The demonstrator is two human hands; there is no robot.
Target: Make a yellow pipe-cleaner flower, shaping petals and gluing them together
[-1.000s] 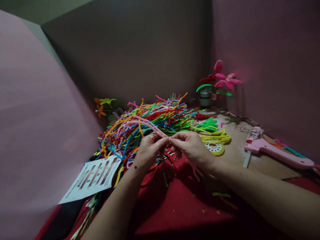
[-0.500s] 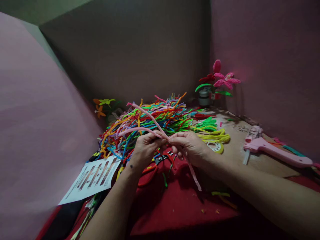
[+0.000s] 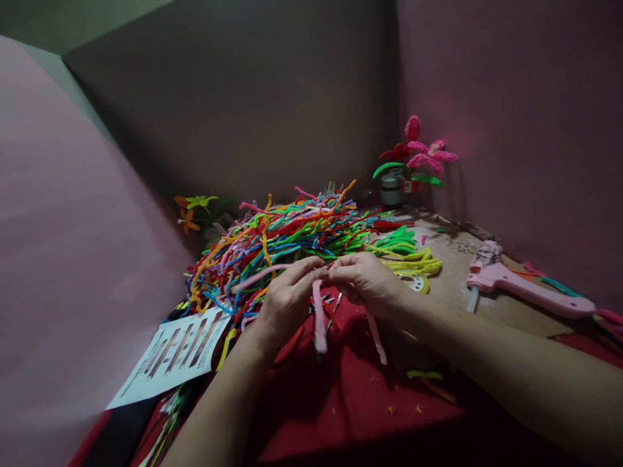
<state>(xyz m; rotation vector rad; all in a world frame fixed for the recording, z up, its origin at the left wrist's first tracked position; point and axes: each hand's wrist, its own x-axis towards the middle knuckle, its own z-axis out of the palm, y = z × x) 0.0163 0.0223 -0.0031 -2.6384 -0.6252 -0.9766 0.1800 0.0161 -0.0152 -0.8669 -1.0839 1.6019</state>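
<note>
Pink pipe cleaners (image 3: 319,321) are pinched between my two hands above the red cloth. One fuzzy end hangs down between the hands, another hangs below my right hand, and a third sticks out to the left past my left hand. My left hand (image 3: 293,292) is closed, thumb and fingers gripping the pink stems. Its fingertips nearly meet those of my right hand (image 3: 365,277), also closed on them. The spot where the stems cross is hidden by the fingers. Scissors with red handles (image 3: 291,344) lie beneath, mostly covered by my left hand.
A heap of multicoloured pipe cleaners (image 3: 277,233) lies behind my hands. To the right are a pink glue gun (image 3: 530,288) on a board and a yellow tape roll (image 3: 421,283). A printed sheet (image 3: 170,357) lies left. Pipe-cleaner flowers (image 3: 431,155) stand at the back.
A pink stem end that pointed up and away over the heap now hangs down toward me between my hands. Both hands stay closed on the pipe cleaners. The view has shifted slightly.
</note>
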